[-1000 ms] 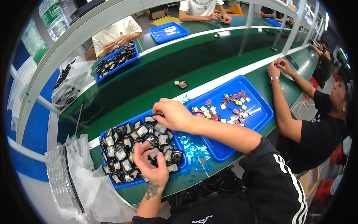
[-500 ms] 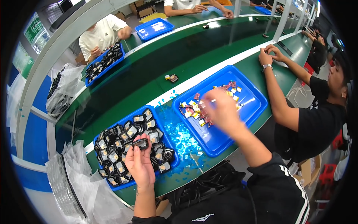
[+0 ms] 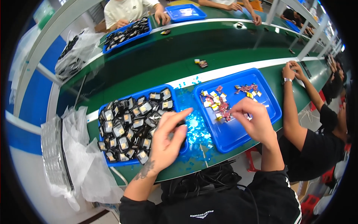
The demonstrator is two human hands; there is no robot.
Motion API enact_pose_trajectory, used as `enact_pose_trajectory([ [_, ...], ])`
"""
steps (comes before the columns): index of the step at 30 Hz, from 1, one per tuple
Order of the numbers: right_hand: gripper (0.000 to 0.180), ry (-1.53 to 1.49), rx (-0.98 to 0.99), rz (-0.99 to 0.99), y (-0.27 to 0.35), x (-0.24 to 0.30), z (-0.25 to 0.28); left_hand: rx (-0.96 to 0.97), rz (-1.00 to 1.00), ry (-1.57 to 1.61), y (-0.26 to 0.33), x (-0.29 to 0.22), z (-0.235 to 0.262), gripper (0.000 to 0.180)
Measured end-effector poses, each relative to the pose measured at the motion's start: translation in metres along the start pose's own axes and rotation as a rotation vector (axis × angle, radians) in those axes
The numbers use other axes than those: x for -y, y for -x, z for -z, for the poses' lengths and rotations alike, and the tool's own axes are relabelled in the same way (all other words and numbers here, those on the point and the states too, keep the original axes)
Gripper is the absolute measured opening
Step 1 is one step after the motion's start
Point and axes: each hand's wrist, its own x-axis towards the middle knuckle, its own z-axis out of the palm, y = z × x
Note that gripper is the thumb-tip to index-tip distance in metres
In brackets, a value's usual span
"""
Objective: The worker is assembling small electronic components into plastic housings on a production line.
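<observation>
Over the right edge of a blue tray (image 3: 175,98) of black watch-like cases (image 3: 118,130) is my left hand (image 3: 167,143), back upward. A dark case sits between its thumb and index finger, mostly hidden by them. My right hand (image 3: 257,121) reaches into a second blue tray (image 3: 238,140), thumb and index finger pinched at a small reddish circuit board (image 3: 225,114). Several more boards with white and yellow pieces (image 3: 212,100) lie loosely around it, and a separate cluster (image 3: 248,89) rests farther back.
Blue film scraps (image 3: 197,130) litter the bench between the trays. Beyond a white rail runs a dark green belt carrying small parts (image 3: 201,63). Clear plastic packaging (image 3: 56,153) hangs at left. A co-worker's forearms (image 3: 292,100) are at right; others sit across, with trays.
My left hand has turned over and moved right, hiding most of the case it held up. My right hand has lowered to the boards. The whole view has shifted.
</observation>
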Motion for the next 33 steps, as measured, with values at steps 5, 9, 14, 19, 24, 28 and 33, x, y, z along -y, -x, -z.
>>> enact_pose_trajectory([
  [5, 0.012, -0.477, 0.093, -0.156, -0.001, 0.039, -0.020, 0.155, 0.001, -0.049, -0.016, -0.017, -0.012, 0.040],
  [9, 0.012, -0.472, 0.125, -0.086, 0.001, 0.038, -0.032, 0.177, 0.143, 0.065, -0.011, -0.015, -0.008, 0.024],
  [14, 0.013, -0.560, 0.093, -0.108, 0.002, 0.040, -0.045, 0.176, -0.053, -0.058, -0.001, 0.004, -0.011, 0.017],
  [19, 0.013, -0.474, 0.078, -0.057, -0.002, 0.041, -0.052, 0.092, -0.013, -0.031, 0.005, 0.004, -0.011, 0.010],
  [24, 0.016, -0.173, -0.046, 0.136, -0.002, 0.046, -0.066, -0.038, 0.026, -0.026, 0.013, 0.012, -0.014, 0.010],
  [28, 0.016, -0.286, -0.046, 0.058, 0.002, 0.041, -0.075, -0.040, 0.010, -0.065, 0.016, 0.017, -0.011, 0.012],
  [33, 0.019, -0.002, -0.194, 0.295, 0.002, 0.041, -0.083, -0.055, 0.081, 0.040, 0.019, 0.022, -0.014, 0.013],
])
